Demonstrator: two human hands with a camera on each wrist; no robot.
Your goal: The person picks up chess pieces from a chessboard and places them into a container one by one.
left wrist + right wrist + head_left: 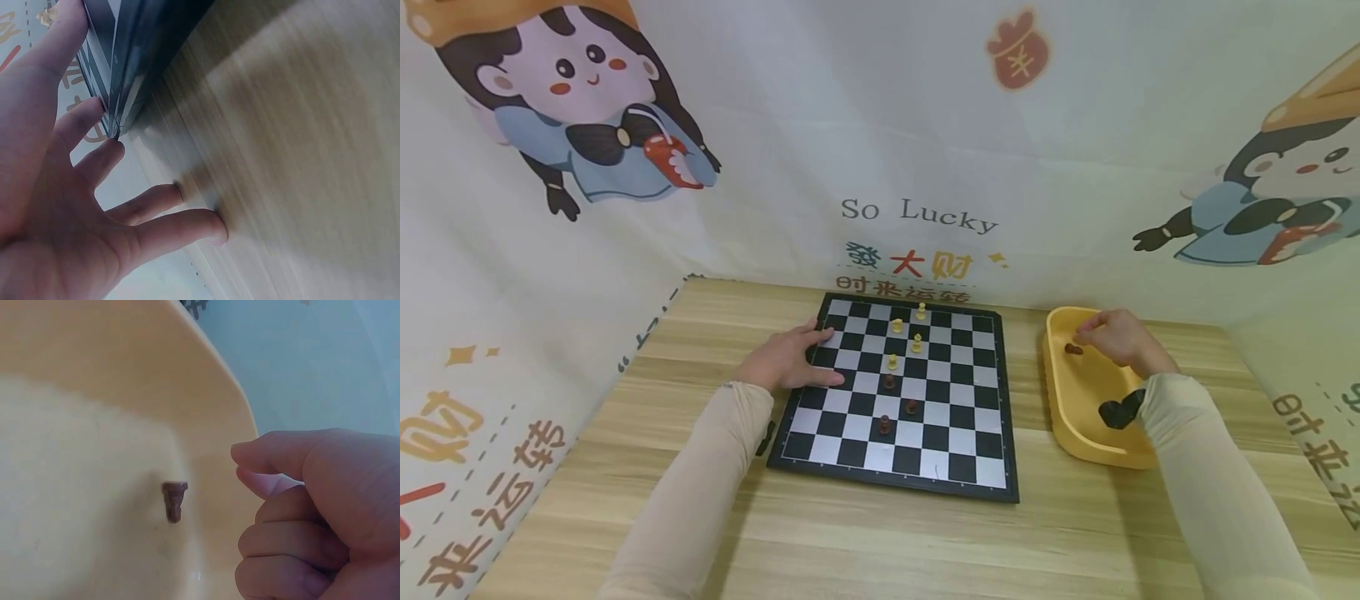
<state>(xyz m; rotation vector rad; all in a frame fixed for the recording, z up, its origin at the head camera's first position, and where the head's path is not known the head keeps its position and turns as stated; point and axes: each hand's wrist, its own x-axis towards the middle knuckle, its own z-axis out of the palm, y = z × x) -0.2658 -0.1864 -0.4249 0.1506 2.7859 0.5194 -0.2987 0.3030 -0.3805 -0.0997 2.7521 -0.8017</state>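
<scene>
A black-and-white chessboard [947,461] lies on the wooden table, with several pale yellow chess pieces [917,343] and three brown chess pieces [884,425] standing on it. My left hand [786,358] rests at the board's left edge, fingers spread; in the left wrist view the lower fingers [181,231] reach down to the tabletop. On the right, my right hand [1120,337] is over the yellow tray [1060,417], thumb and index finger close together and the others curled. No piece shows between them. A brown chess piece [174,501] lies on the tray's floor beside the fingertips.
A black object [1122,411] is at my right wrist, above the tray. A printed white cloth [917,150] hangs behind and on both sides of the table. Bare wood [880,542] lies in front of the board.
</scene>
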